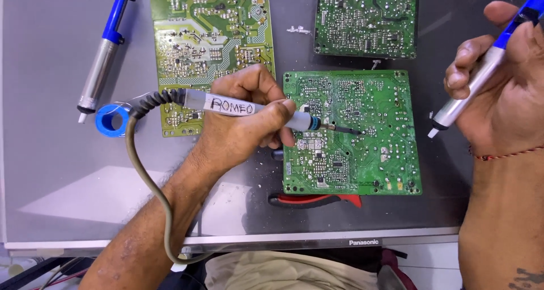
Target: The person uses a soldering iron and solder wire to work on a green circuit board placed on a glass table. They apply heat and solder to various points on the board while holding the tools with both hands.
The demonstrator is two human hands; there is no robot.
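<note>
While our left hand [243, 126] grips the grey corded soldering iron [255, 110], lying left to right with its tip on the near green circuit board [385, 154], our right hand [504, 80] holds a blue-and-silver desoldering pump [481, 75] just right of that board.

Centre board [362, 137] lies on the table [56, 177]; pliers [317, 200] lie near it, two boards [209, 41] [365, 18] far, spare pump [102, 58] and solder reel [111, 120] left.

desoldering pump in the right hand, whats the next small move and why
Probably bring the desoldering pump in the right hand down to the soldering iron tip: the left hand holds the tip on the green circuit board, and the pump's nozzle hangs off its right edge.
</note>
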